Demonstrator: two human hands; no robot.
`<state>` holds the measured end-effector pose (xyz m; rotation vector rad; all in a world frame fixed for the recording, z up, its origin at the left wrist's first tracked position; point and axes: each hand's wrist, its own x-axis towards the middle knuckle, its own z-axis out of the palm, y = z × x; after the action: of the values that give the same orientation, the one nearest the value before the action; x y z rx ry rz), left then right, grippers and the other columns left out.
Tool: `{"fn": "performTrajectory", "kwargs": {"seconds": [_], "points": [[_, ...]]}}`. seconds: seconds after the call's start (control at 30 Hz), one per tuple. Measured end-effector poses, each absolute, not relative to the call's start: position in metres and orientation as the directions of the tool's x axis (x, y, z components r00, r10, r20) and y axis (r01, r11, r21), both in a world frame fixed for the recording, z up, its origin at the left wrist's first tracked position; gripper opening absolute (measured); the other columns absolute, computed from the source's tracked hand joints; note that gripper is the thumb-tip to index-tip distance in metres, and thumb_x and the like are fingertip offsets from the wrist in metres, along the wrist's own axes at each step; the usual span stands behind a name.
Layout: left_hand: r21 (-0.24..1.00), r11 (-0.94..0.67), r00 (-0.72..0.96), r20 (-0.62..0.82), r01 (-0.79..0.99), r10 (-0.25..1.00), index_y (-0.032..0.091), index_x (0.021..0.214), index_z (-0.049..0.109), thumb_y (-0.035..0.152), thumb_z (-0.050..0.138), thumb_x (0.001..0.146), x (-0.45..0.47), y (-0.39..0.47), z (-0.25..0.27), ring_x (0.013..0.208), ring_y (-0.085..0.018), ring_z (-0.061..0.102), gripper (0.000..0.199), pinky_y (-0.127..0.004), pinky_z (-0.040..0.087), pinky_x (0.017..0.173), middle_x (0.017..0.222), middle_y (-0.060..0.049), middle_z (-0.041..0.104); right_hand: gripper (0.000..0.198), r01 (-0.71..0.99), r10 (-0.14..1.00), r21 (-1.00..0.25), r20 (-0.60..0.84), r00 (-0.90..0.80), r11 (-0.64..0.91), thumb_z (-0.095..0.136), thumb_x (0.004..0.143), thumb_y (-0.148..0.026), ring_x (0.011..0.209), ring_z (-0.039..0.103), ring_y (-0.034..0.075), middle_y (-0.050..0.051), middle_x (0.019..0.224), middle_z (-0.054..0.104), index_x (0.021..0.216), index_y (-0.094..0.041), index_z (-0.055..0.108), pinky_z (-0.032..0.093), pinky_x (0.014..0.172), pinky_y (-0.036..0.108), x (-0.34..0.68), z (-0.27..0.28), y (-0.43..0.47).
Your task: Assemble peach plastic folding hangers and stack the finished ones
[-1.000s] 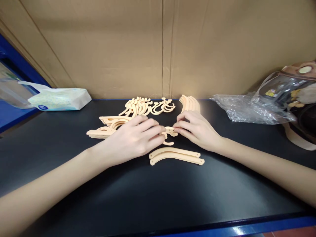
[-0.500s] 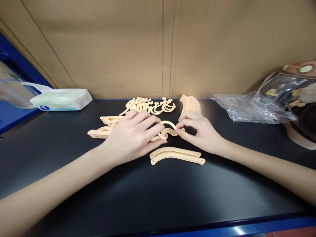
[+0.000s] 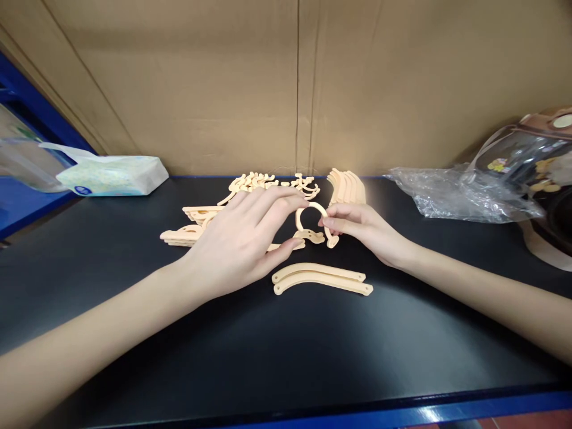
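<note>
A cream plastic hook (image 3: 318, 207), curved like a hanger's hook, is pinched by its right side between the thumb and fingers of my right hand (image 3: 357, 229). My left hand (image 3: 250, 232) arches to the left of it, thumb and index finger apart, the index fingertip close to the hook's top; whether they touch I cannot tell. Below the hook is a small cream piece with holes (image 3: 313, 236), partly hidden by my left hand. Nearer me, two curved cream arms (image 3: 319, 280) lie side by side on the black table (image 3: 313, 351).
Behind my hands lie a heap of cream hooks (image 3: 250, 180) and a row of curved arms (image 3: 347, 187). Flat cream pieces (image 3: 181, 234) are stacked at left. A tissue pack (image 3: 114, 176) stands far left; a clear plastic bag (image 3: 440, 192) and a transparent bag (image 3: 513, 158) are at right.
The hook has turned upright and moved slightly right in my right hand. My left thumb and index finger have spread apart, letting go of its end.
</note>
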<state>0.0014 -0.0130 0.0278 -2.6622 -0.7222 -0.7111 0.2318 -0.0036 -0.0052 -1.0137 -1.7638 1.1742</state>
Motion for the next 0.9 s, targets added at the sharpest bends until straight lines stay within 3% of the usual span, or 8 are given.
{"fn": "performTrajectory", "kwargs": {"seconds": [0.13, 0.23, 0.5, 0.9], "points": [[-0.04, -0.893, 0.826, 0.4, 0.447, 0.396, 0.015, 0.098, 0.057, 0.031, 0.05, 0.095, 0.001, -0.022, 0.029, 0.093, -0.022, 0.057, 0.018, -0.033, 0.042, 0.079, 0.098, -0.007, 0.064, 0.021, 0.134, 0.927, -0.964, 0.173, -0.334, 0.229, 0.059, 0.084, -0.031, 0.065, 0.046, 0.011, -0.003, 0.065, 0.051, 0.068, -0.018, 0.056, 0.037, 0.065, 0.026, 0.234, -0.01, 0.0], [-0.021, -0.921, 0.877, 0.313, 0.39, 0.364, 0.017, 0.088, 0.056, 0.032, 0.049, 0.095, 0.0, -0.028, 0.021, 0.093, -0.021, 0.056, 0.018, -0.034, 0.041, 0.079, 0.1, -0.006, 0.063, 0.02, 0.116, 0.932, -0.97, 0.165, -0.322, 0.212, 0.059, 0.084, -0.031, 0.065, 0.044, 0.011, -0.003, 0.066, 0.049, 0.069, -0.018, 0.056, 0.036, 0.064, 0.027, 0.234, -0.013, 0.001], [-0.069, -0.919, 0.89, 0.285, 0.389, 0.356, 0.016, 0.089, 0.056, 0.031, 0.052, 0.092, -0.002, -0.032, 0.005, 0.106, -0.026, 0.054, 0.016, -0.037, 0.039, 0.084, 0.116, -0.008, 0.062, 0.017, 0.099, 0.929, -0.975, 0.158, -0.335, 0.201, 0.059, 0.085, -0.032, 0.065, 0.051, 0.011, -0.003, 0.069, 0.058, 0.095, -0.018, 0.058, 0.037, 0.063, 0.027, 0.234, -0.016, 0.002], [-0.069, -0.908, 0.879, 0.288, 0.414, 0.379, 0.016, 0.089, 0.057, 0.036, 0.049, 0.094, 0.0, -0.03, -0.001, 0.112, -0.026, 0.052, 0.022, -0.037, 0.039, 0.087, 0.119, -0.009, 0.061, 0.016, 0.119, 0.918, -0.971, 0.154, -0.365, 0.21, 0.058, 0.086, -0.03, 0.064, 0.049, 0.012, -0.003, 0.067, 0.057, 0.096, -0.018, 0.057, 0.037, 0.063, 0.027, 0.232, -0.014, 0.001]]}}
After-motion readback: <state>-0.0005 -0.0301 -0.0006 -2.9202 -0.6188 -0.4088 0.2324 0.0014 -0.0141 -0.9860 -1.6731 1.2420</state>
